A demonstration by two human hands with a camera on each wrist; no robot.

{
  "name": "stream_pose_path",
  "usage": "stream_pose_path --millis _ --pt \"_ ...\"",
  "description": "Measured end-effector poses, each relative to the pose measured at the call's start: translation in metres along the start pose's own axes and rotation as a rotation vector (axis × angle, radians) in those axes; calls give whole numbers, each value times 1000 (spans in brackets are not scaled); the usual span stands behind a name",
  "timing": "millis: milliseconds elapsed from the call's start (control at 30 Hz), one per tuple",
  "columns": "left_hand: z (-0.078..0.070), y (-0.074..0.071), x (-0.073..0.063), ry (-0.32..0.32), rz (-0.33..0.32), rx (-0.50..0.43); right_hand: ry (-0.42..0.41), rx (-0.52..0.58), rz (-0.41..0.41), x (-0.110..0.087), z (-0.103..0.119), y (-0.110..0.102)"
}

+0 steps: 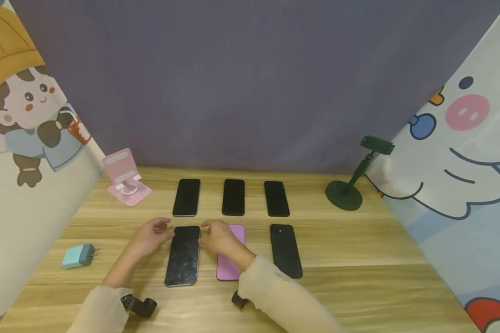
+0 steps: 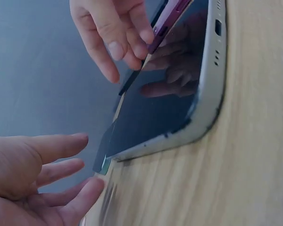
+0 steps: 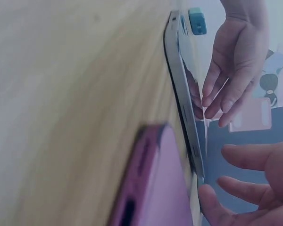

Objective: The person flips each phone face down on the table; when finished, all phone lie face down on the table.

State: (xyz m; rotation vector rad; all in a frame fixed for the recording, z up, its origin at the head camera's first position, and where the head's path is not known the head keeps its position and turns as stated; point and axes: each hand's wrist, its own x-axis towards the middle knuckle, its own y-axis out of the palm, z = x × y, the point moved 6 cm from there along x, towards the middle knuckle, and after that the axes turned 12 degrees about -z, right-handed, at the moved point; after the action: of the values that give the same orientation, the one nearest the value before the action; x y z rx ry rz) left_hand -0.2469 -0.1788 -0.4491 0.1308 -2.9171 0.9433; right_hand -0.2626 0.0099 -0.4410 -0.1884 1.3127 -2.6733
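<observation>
In the head view a dark-screened phone with a pale metal edge lies flat, face up, between the two hands. My left hand is at its upper left edge, fingers loosely bent and holding nothing. At its upper right corner is my right hand, fingers relaxed, reaching over a purple phone and partly hiding it. The left wrist view shows the left hand's fingertips spread near the phone's corner. In the right wrist view, the right hand's fingertips are right at the phone's far end.
Three black phones, left, middle and right, form a back row. A black phone lies right of the purple one. A pink stand, a dark green stand and a light blue charger stand around them.
</observation>
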Motion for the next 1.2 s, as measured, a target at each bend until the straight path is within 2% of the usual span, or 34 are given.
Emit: stream_pose_path --millis 67,233,400,633,867,1200 --pt "2 -1 -1 11 10 12 27 10 18 1 2 6" --pt "5 3 -3 -7 35 -16 74 28 48 3 6 16" --pt "4 7 -3 16 41 6 88 35 33 6 9 20" --pt "3 13 -2 14 25 48 86 18 -1 7 8 23" --pt "-1 16 -4 4 5 45 79 26 -26 3 8 25" --pt "-3 15 -3 20 6 31 113 206 -34 3 5 18"
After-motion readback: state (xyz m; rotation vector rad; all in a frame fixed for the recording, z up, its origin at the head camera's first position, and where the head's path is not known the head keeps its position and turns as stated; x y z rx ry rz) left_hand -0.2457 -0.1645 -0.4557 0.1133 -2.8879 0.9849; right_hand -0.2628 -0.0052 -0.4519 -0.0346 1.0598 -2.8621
